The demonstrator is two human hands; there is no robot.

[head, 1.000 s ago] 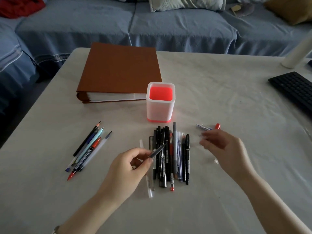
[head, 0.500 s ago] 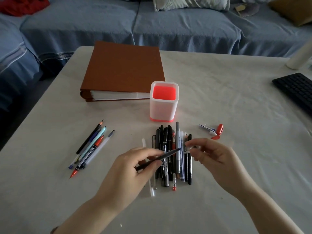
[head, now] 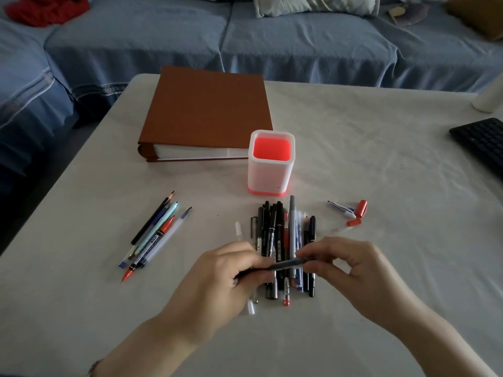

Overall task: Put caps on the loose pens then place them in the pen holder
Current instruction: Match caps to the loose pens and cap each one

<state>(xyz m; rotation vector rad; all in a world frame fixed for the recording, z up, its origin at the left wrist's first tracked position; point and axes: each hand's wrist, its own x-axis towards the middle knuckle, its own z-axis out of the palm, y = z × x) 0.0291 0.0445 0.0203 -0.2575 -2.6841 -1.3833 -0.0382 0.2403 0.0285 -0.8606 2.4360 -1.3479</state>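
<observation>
A dark pen [head: 285,263] is held nearly level, just above the surface [head: 381,172], spanning the gap between the two hands at the near centre. The left hand [head: 226,278] grips the pen's left part, fingers curled round the barrel, thumb on top. The right hand [head: 353,270] pinches the pen's right end between thumb and forefinger, its remaining fingers loosely bent; whether a cap sits between those fingertips cannot be told.

Directly beneath both hands lies a pile of pens [head: 283,235], laid side by side and pointing toward the far edge. Just beyond the pile stands the pen holder [head: 269,175], upright, white-walled with a red interior. To the left, well apart from the hands, five uncapped pens [head: 155,235] lie in a slanted group. To the right of the pile, near the right hand, rest several loose caps [head: 353,213], red and blue-white.

A brown binder [head: 206,110] lies flat to the far left of the holder, a keyboard [head: 481,140] at the right edge.
</observation>
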